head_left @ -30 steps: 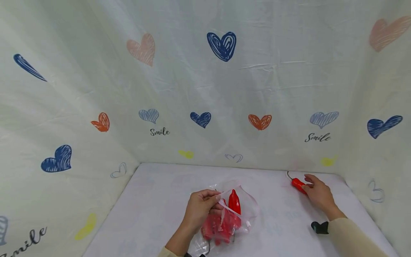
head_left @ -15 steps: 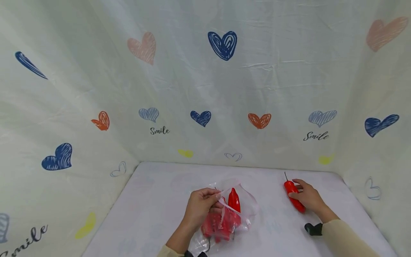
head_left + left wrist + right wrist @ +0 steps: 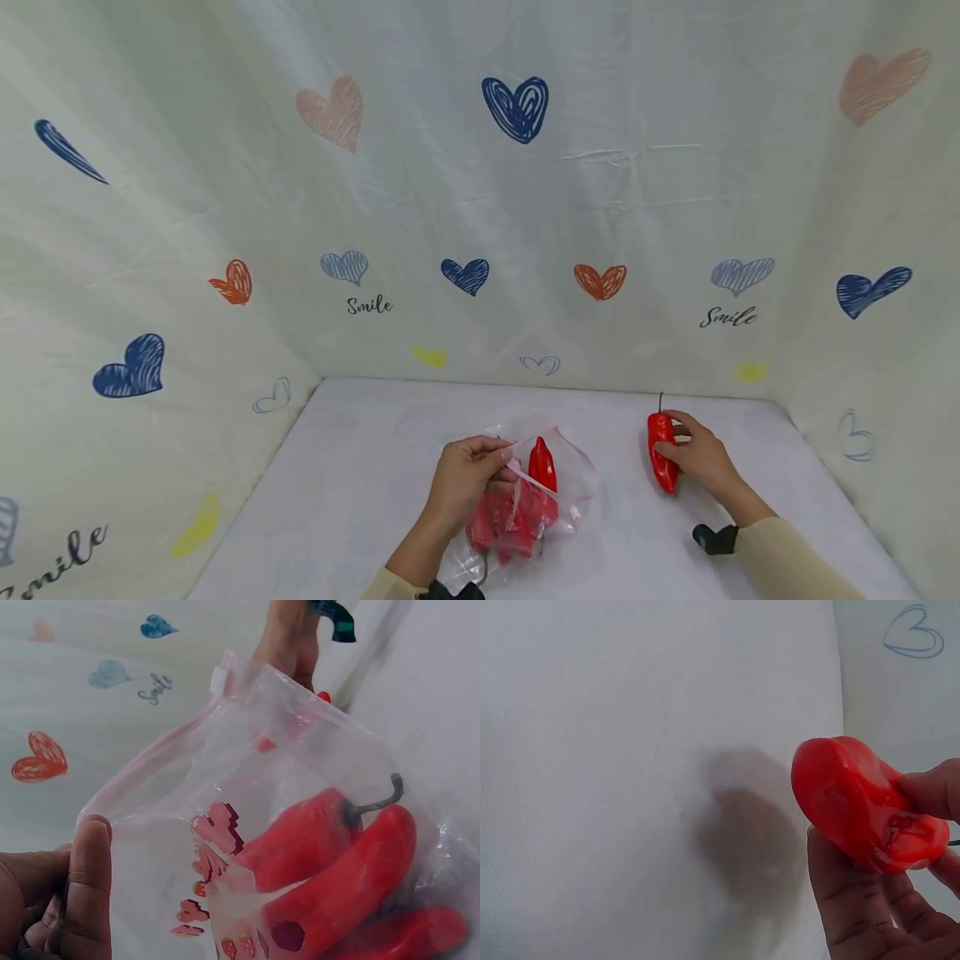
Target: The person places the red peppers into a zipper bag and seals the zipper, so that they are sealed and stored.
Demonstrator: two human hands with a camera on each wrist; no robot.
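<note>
In the head view my left hand (image 3: 467, 483) pinches the rim of a clear zip bag (image 3: 573, 471) with pink edging. Several red chili peppers (image 3: 543, 465) lie inside the bag, one with its tip up near the mouth. Through the printed plastic, the left wrist view shows peppers (image 3: 341, 877) and a dark stem, and the bag's slider (image 3: 218, 680) at the far end of the seal. To the right, my right hand (image 3: 701, 458) holds another red chili pepper (image 3: 662, 454) between thumb and fingers, stem up. In the right wrist view this pepper (image 3: 847, 799) hangs above its shadow, off the table.
A white-covered table (image 3: 360, 467) lies beneath both hands. Behind and at the sides hangs a pale curtain (image 3: 420, 200) printed with hearts and the word Smile. Dark camera mounts (image 3: 716, 539) sit at the wrists.
My right hand has moved left with the chili pepper, which has turned from slanted to nearly upright. My left hand keeps its pinch on the bag in about the same place.
</note>
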